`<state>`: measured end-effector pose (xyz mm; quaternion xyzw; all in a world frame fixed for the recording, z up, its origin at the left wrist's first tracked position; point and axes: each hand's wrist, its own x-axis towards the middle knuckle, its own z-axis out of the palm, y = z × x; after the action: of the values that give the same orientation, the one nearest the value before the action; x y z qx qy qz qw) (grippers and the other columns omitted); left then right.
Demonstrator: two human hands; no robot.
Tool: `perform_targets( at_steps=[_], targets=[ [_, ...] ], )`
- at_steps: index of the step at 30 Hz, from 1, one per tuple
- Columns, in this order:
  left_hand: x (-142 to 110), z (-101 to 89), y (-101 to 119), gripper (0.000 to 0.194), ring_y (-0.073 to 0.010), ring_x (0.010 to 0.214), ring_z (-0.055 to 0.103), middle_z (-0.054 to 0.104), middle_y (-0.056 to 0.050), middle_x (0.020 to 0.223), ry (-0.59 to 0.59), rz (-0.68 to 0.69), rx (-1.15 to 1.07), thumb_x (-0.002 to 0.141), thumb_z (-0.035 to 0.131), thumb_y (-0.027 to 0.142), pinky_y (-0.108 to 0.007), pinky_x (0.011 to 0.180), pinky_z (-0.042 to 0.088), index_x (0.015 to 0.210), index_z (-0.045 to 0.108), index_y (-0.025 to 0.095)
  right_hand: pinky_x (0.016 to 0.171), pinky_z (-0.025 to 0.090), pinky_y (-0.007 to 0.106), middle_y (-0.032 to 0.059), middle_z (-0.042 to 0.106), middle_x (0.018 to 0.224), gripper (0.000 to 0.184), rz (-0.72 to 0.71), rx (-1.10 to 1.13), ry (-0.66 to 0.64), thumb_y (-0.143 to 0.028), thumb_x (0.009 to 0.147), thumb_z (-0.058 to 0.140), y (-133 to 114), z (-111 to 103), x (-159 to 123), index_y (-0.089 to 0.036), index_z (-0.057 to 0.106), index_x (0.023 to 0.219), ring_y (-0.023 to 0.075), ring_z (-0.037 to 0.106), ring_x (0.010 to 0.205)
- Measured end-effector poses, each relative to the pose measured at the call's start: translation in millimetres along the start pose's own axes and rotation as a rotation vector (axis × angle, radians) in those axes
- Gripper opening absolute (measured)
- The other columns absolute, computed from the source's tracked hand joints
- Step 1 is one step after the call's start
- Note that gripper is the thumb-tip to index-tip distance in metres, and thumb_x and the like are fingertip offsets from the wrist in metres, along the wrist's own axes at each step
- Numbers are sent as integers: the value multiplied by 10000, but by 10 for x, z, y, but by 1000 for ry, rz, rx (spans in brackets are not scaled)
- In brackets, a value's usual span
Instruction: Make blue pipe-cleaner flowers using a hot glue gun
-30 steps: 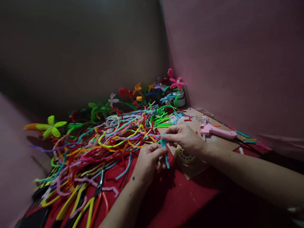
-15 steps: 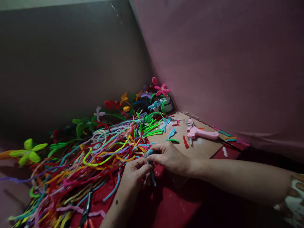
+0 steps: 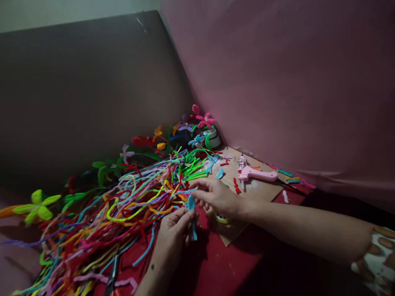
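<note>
Your left hand [image 3: 177,224] pinches the blue pipe-cleaner petal [image 3: 191,202], which is in front of the pile of pipe cleaners [image 3: 129,205]. Your right hand [image 3: 214,195] grasps a thin blue strand [image 3: 182,192] near the petal's top. Rightward, the pink glue gun [image 3: 259,174] lies on the cardboard [image 3: 263,190].

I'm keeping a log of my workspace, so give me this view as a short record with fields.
Left hand: pinching a blue strip between thumb and fingers
Right hand: fingertips close to the strip's upper end; grip unclear
Pipe cleaners: many colors, heaped loosely, mostly left of the hands
Glue gun: pink, lying on the cardboard
Red scraps: on the cardboard, near the glue gun
Pink flower: behind the heap, near the wall corner
</note>
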<state>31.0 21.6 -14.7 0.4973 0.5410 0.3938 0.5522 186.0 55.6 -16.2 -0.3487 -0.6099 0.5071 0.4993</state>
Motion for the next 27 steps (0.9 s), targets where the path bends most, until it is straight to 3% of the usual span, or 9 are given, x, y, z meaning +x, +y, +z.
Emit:
perform_targets(
  at_steps=[3,6,9,12,17,20,24,27],
  targets=[
    [6,-9,-15,250,-41,357,398,560,0,512,-9,9,-27,664,665,361,-162,355,257,646,627,114,582,473,246,43,633,800,238,-94,-185,125,-240,816,493,-66,-322,-89,-144,585,1013,116,580,651],
    [13,-17,-36,235,-41,353,415,591,-16,557,-18,19,-101,672,654,340,-165,348,269,695,647,107,742,471,316,74,642,923,229,-260,-609,325,-238,811,504,-47,-748,-255,-163,614,998,173,593,832],
    [21,-20,-58,240,-45,359,430,604,-30,577,-32,37,-121,671,650,337,-169,339,273,691,651,98,808,444,370,112,624,995,272,-266,-1020,398,-246,821,475,55,-1135,-447,-144,611,1033,229,571,921],
    [19,-10,-64,249,-52,361,444,618,-46,591,-20,42,-114,659,654,340,-172,335,278,685,652,93,786,432,396,143,618,963,318,-201,-1337,423,-270,821,448,171,-1384,-616,-116,610,1047,274,542,927],
    [3,13,-57,251,-53,340,408,574,-28,479,-26,63,-64,688,630,343,-178,354,259,689,663,94,697,411,360,138,622,852,299,-21,-1530,254,-272,812,426,243,-1463,-702,-112,622,972,254,547,801],
    [-1,9,-67,259,-47,331,361,486,13,381,-35,113,-12,715,612,343,-180,378,241,735,679,94,625,387,334,131,629,809,307,18,-1599,247,-206,783,426,207,-1397,-621,-114,600,1018,244,551,731],
    [6,2,-81,271,-45,333,346,479,27,392,-38,111,-25,724,607,351,-182,380,224,811,669,101,607,388,310,131,634,826,473,60,-1599,231,-128,706,440,178,-1335,-482,-113,522,1172,234,572,721],
    [19,-1,-76,262,-43,318,330,475,42,390,-27,106,-74,716,615,347,-178,367,213,841,646,118,621,406,314,131,627,823,479,72,-1548,220,-119,678,444,184,-1332,-457,-114,539,1147,242,580,747]
  ],
)
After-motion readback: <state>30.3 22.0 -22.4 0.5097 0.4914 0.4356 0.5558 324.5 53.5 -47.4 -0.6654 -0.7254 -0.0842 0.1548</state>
